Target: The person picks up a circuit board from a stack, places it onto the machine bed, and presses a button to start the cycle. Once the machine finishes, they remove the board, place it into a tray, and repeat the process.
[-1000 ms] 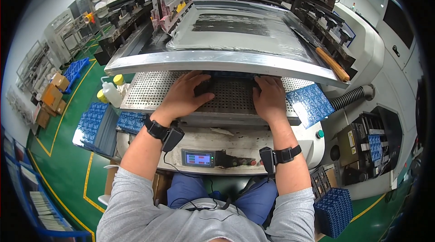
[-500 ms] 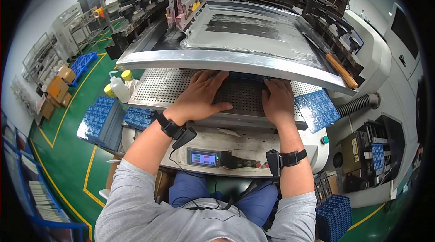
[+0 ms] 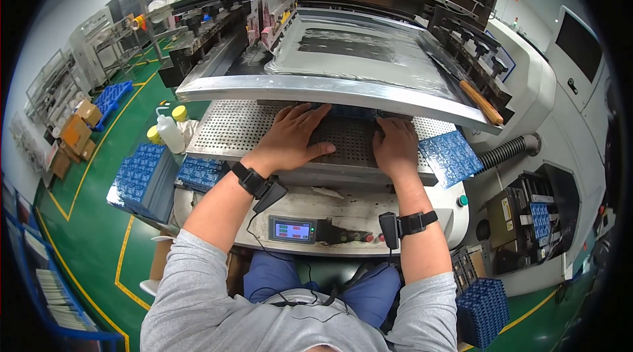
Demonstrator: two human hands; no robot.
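Observation:
My left hand [image 3: 289,139] lies flat on the perforated metal table [image 3: 231,122], its thumb spread away and its fingertips by the left end of a blue patterned panel [image 3: 355,112]. At that panel's right end rests my right hand [image 3: 397,146], fingers stretched forward and nothing gripped. Most of the panel is hidden beneath the raised screen frame [image 3: 330,90], whose mesh carries grey-white ink [image 3: 290,58]. Beside my right hand, another blue panel [image 3: 451,157] sticks out past the table's right edge.
Stacked blue panels [image 3: 146,177] stand at the left, near a white squeeze bottle [image 3: 171,133]. A wooden-handled spatula [image 3: 480,102] lies on the frame's right side. The control screen [image 3: 292,228] is below my hands. More panels [image 3: 483,312] are stacked at lower right.
The whole view has shifted slightly. My right hand appears a little closer to my left hand; both remain at the ends of the panel under the frame.

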